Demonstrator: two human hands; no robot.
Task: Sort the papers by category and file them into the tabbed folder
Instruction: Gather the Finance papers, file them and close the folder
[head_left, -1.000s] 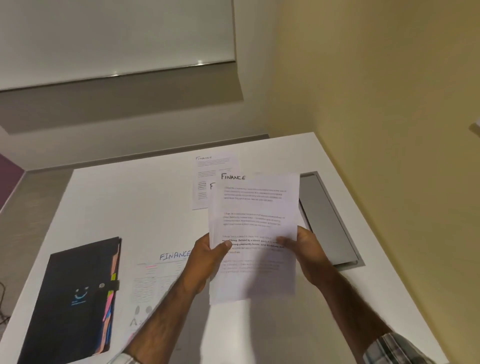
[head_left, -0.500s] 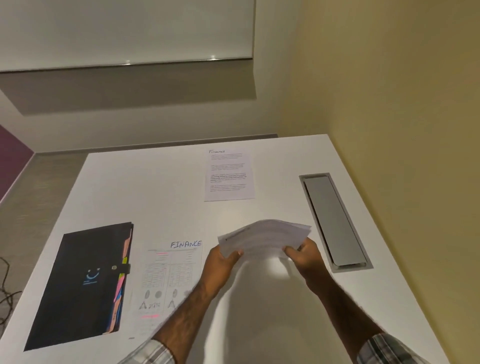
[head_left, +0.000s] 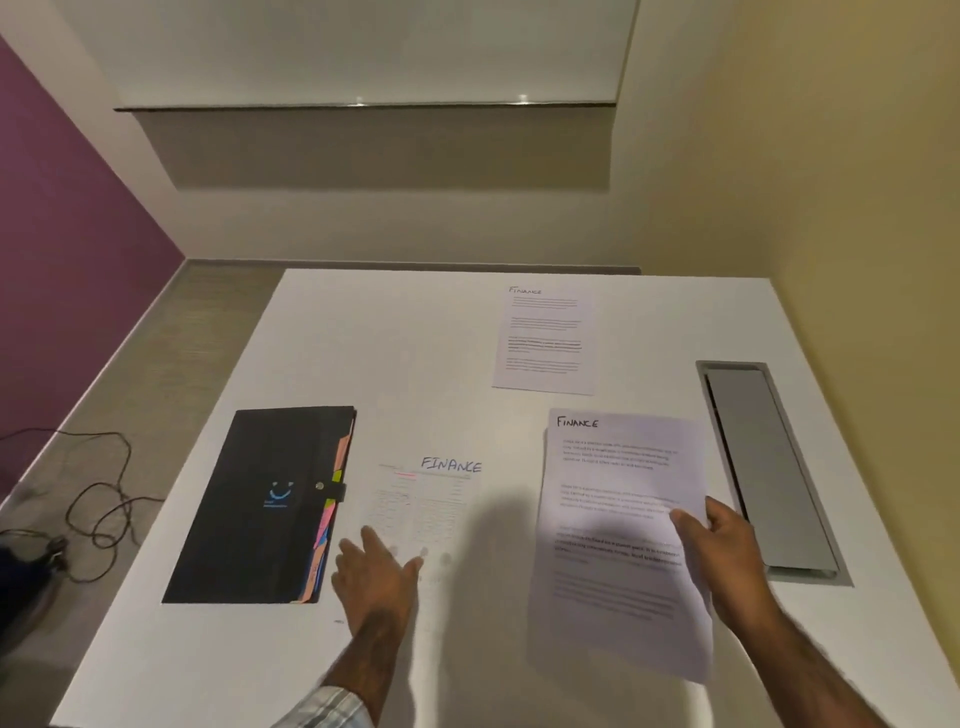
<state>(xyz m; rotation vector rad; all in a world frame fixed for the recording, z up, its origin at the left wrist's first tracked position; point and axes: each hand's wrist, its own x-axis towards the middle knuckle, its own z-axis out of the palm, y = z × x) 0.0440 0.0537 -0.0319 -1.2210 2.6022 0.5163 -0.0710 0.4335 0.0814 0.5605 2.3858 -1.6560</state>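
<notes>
A black tabbed folder (head_left: 260, 509) lies closed on the white table (head_left: 415, 353), coloured tabs along its right edge. Beside it lies a sheet headed FINANCE (head_left: 421, 499) with a faint table. My left hand (head_left: 376, 577) rests flat with straight fingers on that sheet's lower left part, next to the folder. My right hand (head_left: 722, 545) pinches the right edge of a stack of papers (head_left: 613, 540), its top sheet headed FINANCE, held just above the table. A third FINANCE sheet (head_left: 544, 340) lies farther back.
A grey metal cable hatch (head_left: 769, 467) is set into the table at the right, close to my right hand. A yellow wall runs along the right side. Cables (head_left: 98, 499) lie on the floor at the left.
My left hand let go of the stack and moved left onto the sheet beside the folder. The stack, earlier held up in both hands, now hangs low in my right hand alone.
</notes>
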